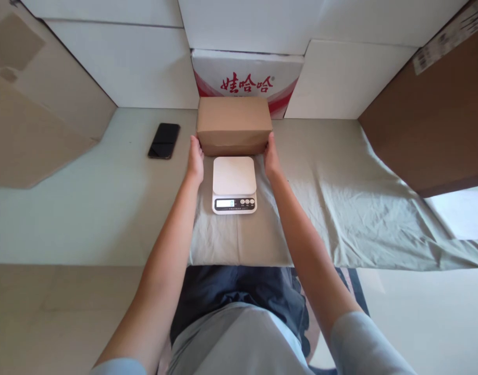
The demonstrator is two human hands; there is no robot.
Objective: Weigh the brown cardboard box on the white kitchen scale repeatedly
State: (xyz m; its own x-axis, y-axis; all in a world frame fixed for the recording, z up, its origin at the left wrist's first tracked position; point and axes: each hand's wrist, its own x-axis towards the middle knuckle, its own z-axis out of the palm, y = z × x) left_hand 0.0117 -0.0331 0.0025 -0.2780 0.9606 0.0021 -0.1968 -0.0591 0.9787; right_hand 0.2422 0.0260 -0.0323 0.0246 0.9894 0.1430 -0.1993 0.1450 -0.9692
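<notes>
While both your hands flank the brown box (234,117), step in hand looks like two-handed positioning. Your left hand (196,160) grips its left side, your right hand (271,156) its right; both part-open, spread to the box's width, fingers partly hidden. Box sits just behind the white scale (234,176); can't tell if it's lifted or resting on the cloth (106,208). Display (225,203) seems to read 0. Next move probably calls for even side pressure, box level, no bumping the scale.
</notes>
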